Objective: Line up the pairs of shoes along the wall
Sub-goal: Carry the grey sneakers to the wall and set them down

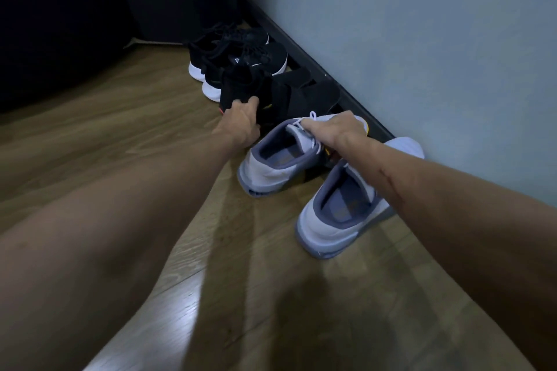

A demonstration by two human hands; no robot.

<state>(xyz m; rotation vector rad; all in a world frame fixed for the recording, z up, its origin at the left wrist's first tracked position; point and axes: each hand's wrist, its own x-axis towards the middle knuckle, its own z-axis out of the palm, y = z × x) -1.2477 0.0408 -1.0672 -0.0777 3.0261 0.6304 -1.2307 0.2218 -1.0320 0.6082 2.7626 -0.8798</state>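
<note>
Brown wood floor (120, 135) meets a pale blue wall (422, 54) with a dark strip at the bottom. Beside that wall, the right hand (334, 129) curls round the laces of a white and grey shoe (277, 166), with its twin (340, 214) just beside it. The left hand (241, 123) grips a black shoe (271, 93). Farther along sit two black sneakers with white soles (235, 54).

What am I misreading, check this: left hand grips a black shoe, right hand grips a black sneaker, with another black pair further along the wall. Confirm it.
One slip. The head view shows the right hand gripping a white sneaker, not a black one. The rest stands: the left hand grips a black shoe, and another black pair sits further along the wall.
</note>
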